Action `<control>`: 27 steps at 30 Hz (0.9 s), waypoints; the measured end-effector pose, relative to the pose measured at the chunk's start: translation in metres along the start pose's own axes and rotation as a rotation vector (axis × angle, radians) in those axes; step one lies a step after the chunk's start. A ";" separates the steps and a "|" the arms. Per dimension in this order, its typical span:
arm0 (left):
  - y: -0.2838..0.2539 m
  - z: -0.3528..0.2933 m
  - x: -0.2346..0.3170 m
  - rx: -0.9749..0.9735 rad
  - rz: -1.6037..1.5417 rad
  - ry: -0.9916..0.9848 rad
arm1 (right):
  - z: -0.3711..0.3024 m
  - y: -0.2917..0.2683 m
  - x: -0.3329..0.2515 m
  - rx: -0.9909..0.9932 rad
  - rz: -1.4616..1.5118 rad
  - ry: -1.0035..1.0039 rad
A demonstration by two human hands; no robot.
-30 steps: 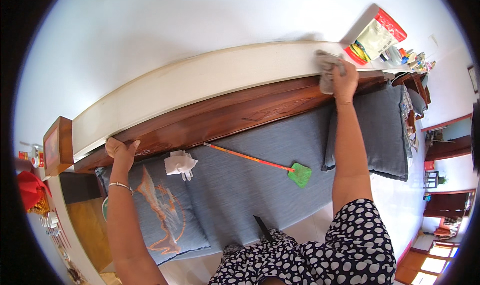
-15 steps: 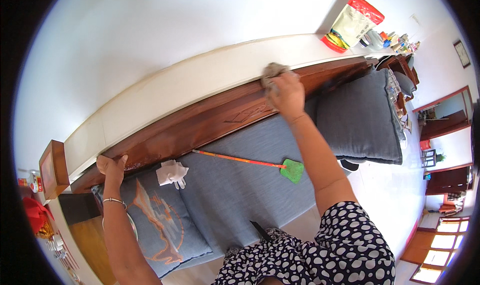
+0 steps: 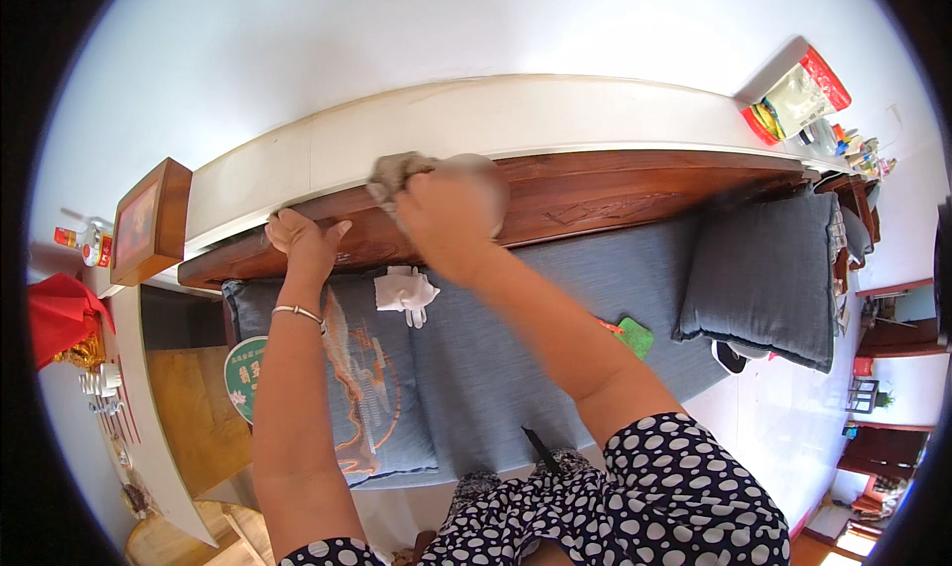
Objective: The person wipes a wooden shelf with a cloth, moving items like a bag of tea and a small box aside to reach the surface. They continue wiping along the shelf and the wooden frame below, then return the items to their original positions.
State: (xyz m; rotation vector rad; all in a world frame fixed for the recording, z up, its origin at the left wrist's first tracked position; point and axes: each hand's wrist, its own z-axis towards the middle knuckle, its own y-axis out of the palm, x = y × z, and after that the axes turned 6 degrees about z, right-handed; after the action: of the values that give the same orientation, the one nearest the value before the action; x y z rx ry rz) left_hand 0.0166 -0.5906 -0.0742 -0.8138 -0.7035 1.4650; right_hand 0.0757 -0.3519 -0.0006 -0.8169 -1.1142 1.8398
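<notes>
My right hand [image 3: 448, 224] is closed on a crumpled grey-brown rag [image 3: 397, 176], pressed against the top of a dark wooden sofa back [image 3: 615, 189]. It is slightly blurred. To its left, my left hand [image 3: 305, 241] wraps its fingers over the upper edge of the same wood, thumb raised apart. Below the hands lies the blue-grey sofa seat [image 3: 476, 368], where a pair of white gloves [image 3: 405, 290] rests near the backrest. My right forearm hides most of a fly swatter; its green head [image 3: 635, 338] and a bit of its red handle show.
A pale ledge [image 3: 555, 120] runs behind the sofa. A framed picture [image 3: 149, 224] stands at its left end, a red-and-cream pouch [image 3: 796, 97] at its right. Cushions lie at both ends: a patterned one [image 3: 382, 407] and a dark grey one [image 3: 759, 278]. A round green fan [image 3: 244, 377] sits beside my left forearm.
My right hand has slid the rag leftward along the wooden back, closer to my left hand. The left hand keeps its hold on the edge. The view has turned.
</notes>
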 end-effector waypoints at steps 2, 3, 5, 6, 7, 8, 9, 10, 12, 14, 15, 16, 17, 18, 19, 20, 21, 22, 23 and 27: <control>0.008 0.000 -0.005 -0.054 -0.035 -0.031 | 0.025 0.008 -0.030 -0.062 -0.021 -0.060; 0.013 0.002 -0.005 -0.198 -0.067 -0.112 | 0.035 0.012 -0.044 -0.040 -0.023 -0.052; 0.016 0.007 0.000 -0.293 -0.089 -0.144 | 0.048 0.015 -0.061 -0.012 0.006 -0.064; 0.016 0.009 0.003 -0.296 -0.086 -0.136 | 0.052 0.014 -0.065 -0.006 0.041 -0.089; 0.017 0.011 0.000 -0.307 -0.084 -0.125 | 0.051 0.014 -0.064 -0.001 0.078 -0.117; 0.020 0.012 -0.002 -0.318 -0.083 -0.109 | 0.045 0.011 -0.056 0.055 0.098 -0.145; 0.022 0.013 -0.006 -0.348 -0.085 -0.095 | 0.038 0.010 -0.047 0.111 0.117 -0.174; 0.025 0.015 -0.012 -0.391 -0.089 -0.081 | 0.030 0.009 -0.037 0.166 0.134 -0.202; 0.034 0.012 -0.038 -0.440 -0.051 -0.057 | 0.013 0.001 -0.014 0.116 0.091 -0.194; 0.007 0.017 0.012 -0.429 -0.085 -0.027 | -0.025 -0.007 0.044 0.157 0.072 -0.101; 0.018 0.009 -0.009 -0.271 -0.103 0.039 | -0.034 -0.017 0.056 0.176 0.079 -0.072; 0.034 0.004 -0.041 -0.114 -0.114 0.101 | -0.043 -0.026 0.069 0.194 0.092 -0.048; 0.040 0.003 -0.048 -0.084 -0.092 0.152 | -0.057 -0.034 0.089 0.202 0.093 -0.009; 0.046 0.003 -0.053 -0.053 -0.070 0.204 | -0.073 -0.044 0.111 0.263 0.097 0.001; 0.054 0.001 -0.067 -0.191 -0.122 0.060 | -0.087 -0.054 0.132 0.330 0.110 0.005; 0.060 -0.001 -0.085 -0.325 -0.166 -0.089 | -0.097 -0.062 0.151 0.401 0.129 0.004; 0.061 -0.001 -0.100 -0.299 -0.199 -0.110 | -0.106 -0.069 0.169 0.404 0.116 0.040; 0.058 -0.003 -0.096 -0.336 -0.239 -0.172 | -0.121 -0.074 0.188 0.395 0.091 0.087; 0.050 -0.003 -0.072 -0.403 -0.314 -0.278 | -0.139 -0.080 0.212 0.381 0.059 0.141; 0.000 0.011 -0.009 -0.624 -0.492 -0.565 | -0.202 -0.118 0.299 0.390 -0.074 0.323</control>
State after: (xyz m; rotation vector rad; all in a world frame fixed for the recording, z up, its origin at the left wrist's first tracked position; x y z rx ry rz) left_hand 0.0078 -0.5994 -0.0673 -0.6078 -1.7152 1.0148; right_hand 0.1440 0.0216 -0.0069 -0.7923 -0.5515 1.7125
